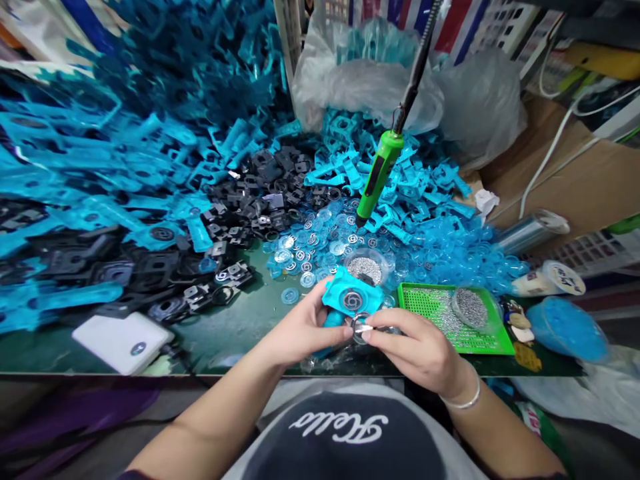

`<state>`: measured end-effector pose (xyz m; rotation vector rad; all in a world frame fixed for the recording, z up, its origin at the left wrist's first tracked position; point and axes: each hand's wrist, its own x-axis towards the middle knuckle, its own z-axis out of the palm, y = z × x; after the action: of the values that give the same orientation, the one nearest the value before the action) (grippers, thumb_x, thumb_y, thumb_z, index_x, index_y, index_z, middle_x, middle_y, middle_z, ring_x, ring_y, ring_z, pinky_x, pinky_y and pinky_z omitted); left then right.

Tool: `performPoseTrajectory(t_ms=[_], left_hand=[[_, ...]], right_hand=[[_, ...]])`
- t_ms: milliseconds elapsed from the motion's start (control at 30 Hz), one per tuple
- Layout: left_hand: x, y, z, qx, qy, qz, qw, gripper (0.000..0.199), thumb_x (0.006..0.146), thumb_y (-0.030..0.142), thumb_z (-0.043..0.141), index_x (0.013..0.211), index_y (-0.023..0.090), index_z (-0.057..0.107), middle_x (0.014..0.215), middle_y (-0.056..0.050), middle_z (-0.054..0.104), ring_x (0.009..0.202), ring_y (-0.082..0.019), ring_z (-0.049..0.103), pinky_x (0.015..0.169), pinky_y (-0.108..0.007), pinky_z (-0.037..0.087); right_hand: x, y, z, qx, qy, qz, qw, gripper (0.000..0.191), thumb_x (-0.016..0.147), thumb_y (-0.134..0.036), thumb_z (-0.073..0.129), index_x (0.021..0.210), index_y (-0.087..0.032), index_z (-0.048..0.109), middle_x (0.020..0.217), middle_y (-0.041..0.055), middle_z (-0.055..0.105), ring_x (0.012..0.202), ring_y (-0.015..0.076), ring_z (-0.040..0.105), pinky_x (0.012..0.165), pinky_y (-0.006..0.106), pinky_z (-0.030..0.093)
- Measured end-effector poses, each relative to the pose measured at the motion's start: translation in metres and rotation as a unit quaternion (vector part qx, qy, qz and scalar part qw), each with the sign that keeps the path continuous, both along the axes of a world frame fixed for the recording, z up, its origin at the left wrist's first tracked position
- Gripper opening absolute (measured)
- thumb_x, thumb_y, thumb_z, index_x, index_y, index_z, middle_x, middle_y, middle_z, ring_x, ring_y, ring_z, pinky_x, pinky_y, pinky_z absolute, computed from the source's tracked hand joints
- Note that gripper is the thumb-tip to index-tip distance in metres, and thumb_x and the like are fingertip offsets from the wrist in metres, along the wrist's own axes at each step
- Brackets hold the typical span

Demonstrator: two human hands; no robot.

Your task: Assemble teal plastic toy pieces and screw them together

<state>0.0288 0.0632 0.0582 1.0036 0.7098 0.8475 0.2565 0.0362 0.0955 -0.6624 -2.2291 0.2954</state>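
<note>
My left hand (307, 325) is closed around a blue plastic part (340, 291) that carries a round disc with a silver swirl. Thumb and fingers of my right hand (417, 343) pinch a small dark ring-shaped piece (359, 327) with a shiny bit, just below the swirl disc. My left thumb tip lies against that piece too. Right behind the blue part stands a clear bowl (367, 264) of tiny silver screws. Several loose clear-blue swirl discs (305, 257) lie on the green table beyond my hands.
A green electric screwdriver (380, 177) hangs above the discs. Heaps of blue parts (90, 160) and black parts (255, 193) fill the back and left. At right is a green tray (425, 307) with screws; at left, a white box (123, 341) with a cable.
</note>
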Motion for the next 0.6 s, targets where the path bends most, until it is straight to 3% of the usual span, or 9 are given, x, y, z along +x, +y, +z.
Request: performPoseTrajectory(t_ms=[100,167,233,267,333,400,500,600], left_hand=[[0.000,-0.007,-0.001,0.093,0.084,0.030,0.992,0.066,0.078,0.029,0.083,0.139,0.026,0.055,0.131,-0.008,0.065,0.120,-0.028,0.061,0.103,-0.038,0.047],[0.004,-0.011,-0.001,0.160,0.153,0.065,0.973,0.053,0.083,0.030,0.078,0.133,0.025,0.061,0.130,-0.009,0.066,0.119,-0.030,0.061,0.104,-0.039,0.046],[0.006,-0.015,-0.002,0.210,0.194,0.098,0.953,0.038,0.088,0.028,0.071,0.126,0.023,0.066,0.121,-0.009,0.070,0.110,-0.029,0.064,0.101,-0.039,0.047],[0.005,-0.016,-0.004,0.227,0.199,0.113,0.947,0.033,0.089,0.027,0.070,0.122,0.023,0.068,0.117,-0.009,0.072,0.105,-0.028,0.065,0.099,-0.039,0.048],[0.000,-0.020,-0.010,0.238,0.180,0.150,0.943,0.031,0.085,0.027,0.075,0.116,0.023,0.071,0.111,-0.009,0.074,0.099,-0.028,0.067,0.095,-0.037,0.049],[-0.010,-0.024,-0.020,0.203,0.121,0.181,0.955,0.042,0.076,0.031,0.085,0.116,0.024,0.071,0.107,-0.008,0.075,0.094,-0.027,0.069,0.089,-0.034,0.051],[-0.025,-0.025,-0.039,0.046,-0.012,0.160,0.986,0.066,0.076,0.056,0.082,0.131,0.026,0.063,0.097,-0.007,0.076,0.083,-0.027,0.071,0.078,-0.035,0.055],[-0.035,-0.024,-0.058,-0.143,-0.095,0.100,0.980,0.053,0.086,0.056,0.071,0.124,0.020,0.069,0.086,-0.008,0.078,0.080,-0.028,0.075,0.078,-0.037,0.060]], right_hand=[[-0.006,0.007,-0.004,-0.041,0.059,-0.016,0.997,0.021,0.095,-0.005,0.063,0.109,-0.017,0.071,0.097,0.0083,0.074,0.090,0.0157,0.072,0.076,0.027,0.063],[-0.014,0.013,-0.008,-0.051,0.116,-0.100,0.987,0.014,0.091,-0.011,0.071,0.100,-0.021,0.072,0.095,0.0052,0.070,0.087,0.0159,0.070,0.076,0.029,0.062],[-0.023,0.018,-0.010,-0.088,0.147,-0.197,0.965,0.018,0.088,-0.024,0.077,0.104,-0.024,0.070,0.105,0.0069,0.066,0.098,0.0202,0.067,0.083,0.036,0.062],[-0.027,0.020,-0.010,-0.122,0.144,-0.211,0.959,0.025,0.088,-0.031,0.077,0.110,-0.024,0.068,0.112,0.0084,0.065,0.105,0.0224,0.066,0.088,0.038,0.061],[-0.033,0.020,-0.011,-0.186,0.119,-0.160,0.962,0.034,0.094,-0.040,0.068,0.123,-0.023,0.062,0.122,0.0112,0.063,0.115,0.0242,0.063,0.096,0.040,0.058],[-0.038,0.017,-0.013,-0.191,0.095,-0.078,0.974,0.032,0.102,-0.042,0.053,0.125,-0.021,0.060,0.121,0.0124,0.063,0.116,0.0235,0.063,0.098,0.039,0.057],[-0.048,0.015,-0.024,-0.135,0.090,-0.007,0.987,0.039,0.106,-0.048,0.036,0.122,-0.019,0.058,0.119,0.0145,0.062,0.115,0.0238,0.062,0.099,0.040,0.056],[-0.060,0.022,-0.036,-0.090,0.070,0.065,0.991,0.048,0.107,-0.054,0.027,0.125,-0.019,0.054,0.125,0.0160,0.060,0.118,0.0240,0.060,0.098,0.041,0.055]])
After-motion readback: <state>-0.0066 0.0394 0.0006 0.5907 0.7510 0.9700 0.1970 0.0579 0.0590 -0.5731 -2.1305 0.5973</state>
